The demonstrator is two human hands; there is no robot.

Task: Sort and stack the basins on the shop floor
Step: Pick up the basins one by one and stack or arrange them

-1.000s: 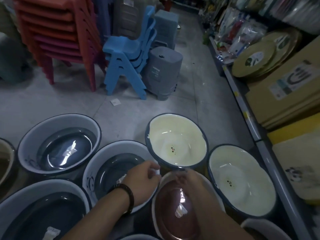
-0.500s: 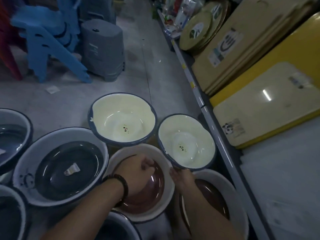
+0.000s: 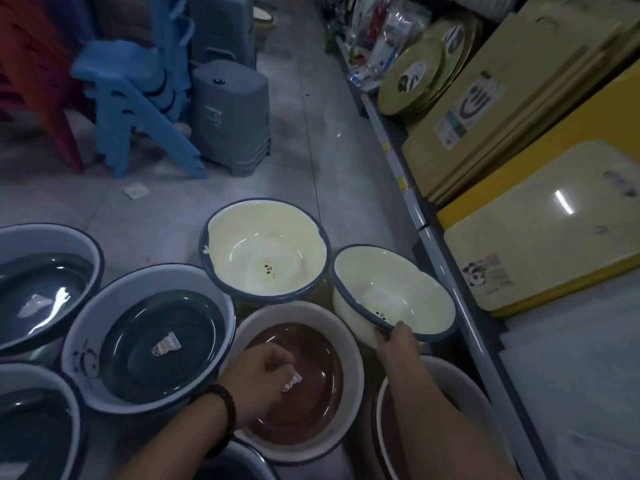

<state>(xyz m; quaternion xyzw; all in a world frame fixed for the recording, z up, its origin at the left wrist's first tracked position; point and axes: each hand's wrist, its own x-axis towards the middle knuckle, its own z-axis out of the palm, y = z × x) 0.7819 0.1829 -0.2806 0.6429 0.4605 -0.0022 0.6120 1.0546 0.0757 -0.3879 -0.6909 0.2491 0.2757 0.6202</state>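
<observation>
Grasping the near rim of a small cream basin (image 3: pixel 394 299), the right hand (image 3: pixel 394 341) has its grip closed on the blue edge, and the basin tilts toward the camera at the right of the group, just beside the shelf rail (image 3: pixel 446 271). Left of it, and touching or nearly so, a larger cream basin (image 3: pixel 265 254) with a blue rim sits on the floor (image 3: pixel 311 150). The left hand (image 3: pixel 256 379), a dark bead bracelet (image 3: pixel 221 410) on its wrist, is curled loosely inside a white basin with a brown bottom (image 3: pixel 311 386) in the near middle; the fingers are bent over a small label (image 3: pixel 292 381), but whether they pinch it I cannot tell. A second brown-bottomed basin (image 3: pixel 460 386) shows partly under the right forearm. To the left lie grey basins with dark bottoms: one with a panda mark (image 3: pixel 149 337) just beside the brown one, another (image 3: pixel 45 285) farther left, and more cut off by the near edge. Far across the floor stand stacked blue chairs (image 3: pixel 135 98) and grey stools (image 3: pixel 230 116). On the shelf to the right lean round boards (image 3: pixel 412 81) and flat rectangular boards (image 3: pixel 554 230).
</observation>
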